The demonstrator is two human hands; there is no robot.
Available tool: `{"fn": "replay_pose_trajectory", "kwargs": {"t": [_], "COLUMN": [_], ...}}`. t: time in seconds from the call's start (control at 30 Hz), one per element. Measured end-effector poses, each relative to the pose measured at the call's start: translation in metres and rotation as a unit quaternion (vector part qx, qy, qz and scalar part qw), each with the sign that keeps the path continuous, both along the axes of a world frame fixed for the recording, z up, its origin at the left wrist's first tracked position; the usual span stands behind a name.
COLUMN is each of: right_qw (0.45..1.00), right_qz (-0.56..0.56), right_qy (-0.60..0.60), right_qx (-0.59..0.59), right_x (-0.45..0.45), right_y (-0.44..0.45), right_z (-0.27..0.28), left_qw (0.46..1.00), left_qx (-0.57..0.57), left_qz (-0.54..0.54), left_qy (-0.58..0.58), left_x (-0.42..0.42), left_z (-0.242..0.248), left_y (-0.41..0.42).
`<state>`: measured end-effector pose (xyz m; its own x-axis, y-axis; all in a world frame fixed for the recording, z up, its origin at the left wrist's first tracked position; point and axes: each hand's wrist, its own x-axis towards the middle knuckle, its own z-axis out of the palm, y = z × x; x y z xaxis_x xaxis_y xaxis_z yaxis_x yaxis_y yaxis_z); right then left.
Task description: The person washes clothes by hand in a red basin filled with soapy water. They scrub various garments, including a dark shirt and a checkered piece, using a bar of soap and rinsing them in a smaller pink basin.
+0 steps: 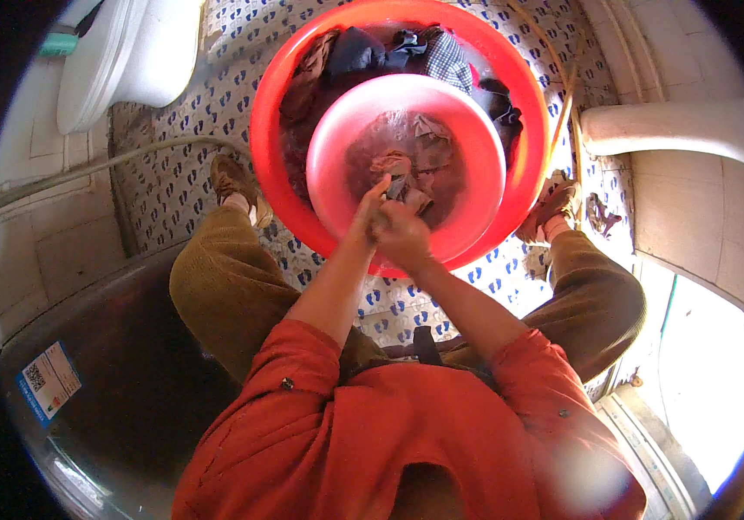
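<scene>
A pink plastic basin (330, 146) stands inside a larger red plastic tub (266, 130). Wet cloth (434, 149) lies in murky water in the basin. Over the basin's near part, my left hand (370, 211) and my right hand (403, 237) meet, with a bunched piece of light cloth (393, 166) just beyond them. The right hand is blurred, and whether either hand grips the cloth cannot be made out. Dark clothes (356, 52) and a checked cloth (447, 62) lie along the tub's far side.
A white toilet (157, 58) is at the upper left, with a grey hose (144, 151) below it. A white basin pedestal (664, 133) and a yellowish hose (568, 104) are at the right. A dark, glossy appliance (131, 377) with a label stands at the lower left.
</scene>
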<state>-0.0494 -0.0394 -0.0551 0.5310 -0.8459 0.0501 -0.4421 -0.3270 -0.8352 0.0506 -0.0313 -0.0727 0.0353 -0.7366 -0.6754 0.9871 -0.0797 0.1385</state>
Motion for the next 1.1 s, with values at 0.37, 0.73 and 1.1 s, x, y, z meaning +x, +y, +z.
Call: {"fn": "replay_pose_trajectory", "kwargs": {"t": [0.37,0.73,1.1], "right_qw": [0.973,0.888,0.904], "right_qz": [-0.079,-0.087,-0.082], "right_qy": [0.014,-0.165,-0.221], "right_qx": [0.215,0.421,0.357], "right_x": [-0.019,-0.061,-0.049], "right_y": [-0.158,-0.158,-0.166], "right_z": [-0.021,0.024,0.036], "left_qw": [0.979,0.939,0.858], "left_qx": [0.003,0.077,0.067], "left_qz": [-0.1,-0.059,-0.096], "left_qy": [-0.175,-0.331,-0.499], "left_x": [-0.002,0.052,0.061], "left_z": [0.051,0.045,0.111], "left_y": [-0.019,-0.014,-0.006]}}
